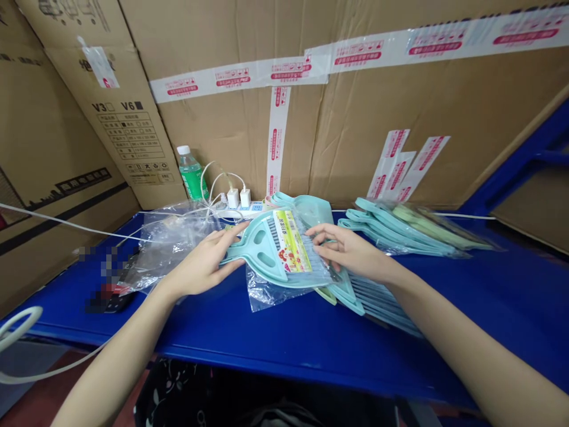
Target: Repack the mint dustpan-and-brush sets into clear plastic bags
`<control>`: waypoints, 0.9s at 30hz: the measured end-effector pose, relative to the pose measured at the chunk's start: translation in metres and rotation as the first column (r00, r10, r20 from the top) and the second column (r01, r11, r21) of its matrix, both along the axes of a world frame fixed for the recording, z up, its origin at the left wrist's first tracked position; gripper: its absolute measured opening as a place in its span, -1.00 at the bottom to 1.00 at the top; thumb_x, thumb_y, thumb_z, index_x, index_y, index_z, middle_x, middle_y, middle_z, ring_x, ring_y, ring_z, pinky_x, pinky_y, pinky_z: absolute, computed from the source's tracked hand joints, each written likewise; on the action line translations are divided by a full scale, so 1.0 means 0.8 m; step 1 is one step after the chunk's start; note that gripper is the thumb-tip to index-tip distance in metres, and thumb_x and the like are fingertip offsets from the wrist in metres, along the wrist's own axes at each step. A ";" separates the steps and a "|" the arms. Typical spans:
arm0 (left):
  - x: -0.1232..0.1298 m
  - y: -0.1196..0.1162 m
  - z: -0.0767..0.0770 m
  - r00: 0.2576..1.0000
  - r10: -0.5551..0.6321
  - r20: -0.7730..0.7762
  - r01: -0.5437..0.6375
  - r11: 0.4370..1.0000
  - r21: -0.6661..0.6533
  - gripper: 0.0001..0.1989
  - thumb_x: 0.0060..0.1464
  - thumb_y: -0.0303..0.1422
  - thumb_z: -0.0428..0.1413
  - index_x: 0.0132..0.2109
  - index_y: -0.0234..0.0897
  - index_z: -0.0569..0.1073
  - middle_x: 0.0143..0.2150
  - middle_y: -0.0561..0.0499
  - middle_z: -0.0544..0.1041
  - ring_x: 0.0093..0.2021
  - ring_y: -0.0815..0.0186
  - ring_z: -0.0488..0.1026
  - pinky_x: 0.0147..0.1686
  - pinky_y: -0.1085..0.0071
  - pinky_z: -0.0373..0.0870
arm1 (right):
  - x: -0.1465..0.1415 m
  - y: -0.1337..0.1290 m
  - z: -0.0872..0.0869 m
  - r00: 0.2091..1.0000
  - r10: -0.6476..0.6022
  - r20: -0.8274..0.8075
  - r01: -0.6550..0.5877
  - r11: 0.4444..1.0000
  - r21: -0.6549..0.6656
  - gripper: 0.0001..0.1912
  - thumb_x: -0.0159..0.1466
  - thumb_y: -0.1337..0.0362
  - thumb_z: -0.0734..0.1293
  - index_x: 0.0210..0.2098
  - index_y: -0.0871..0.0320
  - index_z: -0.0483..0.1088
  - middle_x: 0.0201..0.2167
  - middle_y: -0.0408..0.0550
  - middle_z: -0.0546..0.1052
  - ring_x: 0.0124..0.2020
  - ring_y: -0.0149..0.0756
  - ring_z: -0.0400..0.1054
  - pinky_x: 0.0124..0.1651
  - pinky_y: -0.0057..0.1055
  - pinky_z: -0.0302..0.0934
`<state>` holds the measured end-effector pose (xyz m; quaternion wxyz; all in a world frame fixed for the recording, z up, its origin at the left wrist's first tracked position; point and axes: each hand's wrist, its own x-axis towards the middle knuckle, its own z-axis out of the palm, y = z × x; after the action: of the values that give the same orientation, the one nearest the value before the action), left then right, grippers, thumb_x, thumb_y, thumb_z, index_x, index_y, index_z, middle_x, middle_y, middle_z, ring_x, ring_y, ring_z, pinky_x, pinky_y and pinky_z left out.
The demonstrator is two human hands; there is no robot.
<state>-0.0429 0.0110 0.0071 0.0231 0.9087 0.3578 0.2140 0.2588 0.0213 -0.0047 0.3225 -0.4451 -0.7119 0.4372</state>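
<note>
Both my hands are on a mint-green plastic hand brush (262, 252) with grey bristles and a yellow-green label. My left hand (203, 265) grips its slotted handle end. A clear plastic bag (267, 293) wraps the brush's lower part, and my right hand (344, 249) holds the bag and brush at the bristle end. Beneath them lies a stack of unbagged mint-green brushes (377, 302). A mint-green dustpan (309, 209) stands just behind. Further right lie several bagged brushes (400, 228).
Everything rests on a blue metal shelf (311, 350) backed by taped cardboard boxes (235, 136). At the back stand a green-labelled water bottle (192, 175) and a power strip (244, 209) with white chargers. Loose clear bags (171, 243) and a blurred object (109, 279) lie left.
</note>
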 end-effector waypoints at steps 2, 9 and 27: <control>0.000 0.000 0.000 1.000 0.000 -0.012 0.000 1.000 0.002 -0.41 0.30 -0.18 -0.09 0.38 -0.15 -0.06 0.16 -0.19 0.41 0.01 0.10 0.44 0.01 0.08 0.40 | -0.001 0.000 -0.003 1.000 0.001 0.003 -0.001 1.000 -0.010 -0.66 0.13 0.13 0.37 -0.14 0.08 0.29 -0.34 -0.15 0.32 -0.61 -0.55 0.18 -0.66 -0.52 0.11; 0.000 -0.001 0.003 1.000 -0.005 -0.017 0.005 1.000 0.002 -0.42 0.30 -0.18 -0.09 0.37 -0.20 -0.02 0.21 -0.21 0.37 0.05 0.10 0.42 0.04 0.08 0.39 | -0.002 -0.005 0.004 0.999 -0.011 -0.036 0.010 1.000 -0.023 -0.68 0.18 0.13 0.31 -0.10 0.09 0.36 -0.35 -0.15 0.30 -0.54 -0.50 0.23 -0.61 -0.50 0.14; -0.002 -0.004 0.007 0.999 -0.026 -0.035 0.026 1.000 -0.006 -0.44 0.31 -0.18 -0.10 0.37 -0.22 0.01 0.25 -0.22 0.34 0.09 0.08 0.41 0.04 0.07 0.40 | -0.023 0.006 -0.006 0.981 -0.102 0.167 0.058 0.966 0.253 -0.50 0.17 0.06 0.30 0.08 0.04 0.48 -0.43 -0.16 0.17 -0.50 -0.38 0.09 -0.41 -0.34 0.13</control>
<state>-0.0443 0.0079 0.0123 0.0223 0.9168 0.3469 0.1966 0.2401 0.0259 -0.0094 0.3278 -0.4674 -0.7680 0.2903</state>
